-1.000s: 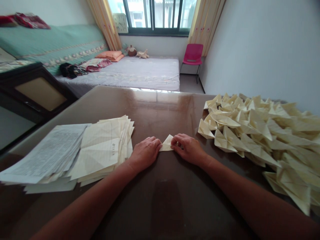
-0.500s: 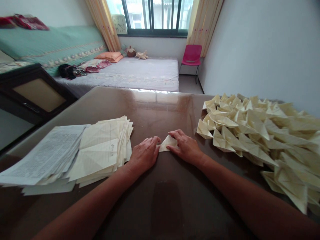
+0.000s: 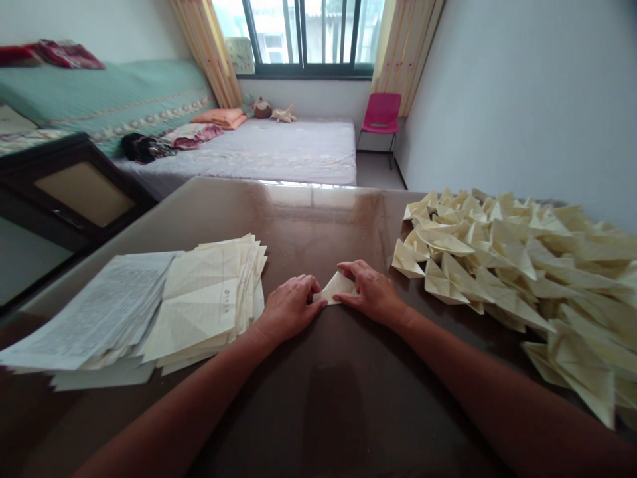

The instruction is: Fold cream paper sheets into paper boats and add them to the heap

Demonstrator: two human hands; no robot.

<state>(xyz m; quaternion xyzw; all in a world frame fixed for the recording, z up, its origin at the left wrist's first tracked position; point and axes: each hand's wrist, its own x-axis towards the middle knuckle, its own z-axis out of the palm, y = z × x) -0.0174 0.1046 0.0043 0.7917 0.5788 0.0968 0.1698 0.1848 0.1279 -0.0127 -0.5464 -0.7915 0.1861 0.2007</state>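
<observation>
A small cream folded paper [image 3: 334,289] lies on the brown glossy table [image 3: 318,226], between my two hands. My left hand [image 3: 293,302] is closed at its left corner, thumb and fingers pinching the edge. From the right, my right hand [image 3: 372,292] grips the same paper, with the thumb on its lower edge and the fingers at the top. Part of the paper is hidden under the fingers. Left of my left hand lies a stack of creased cream sheets [image 3: 202,292]. To the right of my right hand spreads a heap of folded paper boats [image 3: 507,245].
Printed white sheets [image 3: 94,312] lie at the table's left, partly under the cream stack. Beyond the table are a bed [image 3: 298,149], a pink chair [image 3: 382,113] and a window [image 3: 303,36]. A dark cabinet [image 3: 82,192] stands at the left, a white wall at the right.
My left thumb has moved right along the paper's lower edge, and the paper's left end now looks narrower and more pointed. The view has tilted slightly upward.
</observation>
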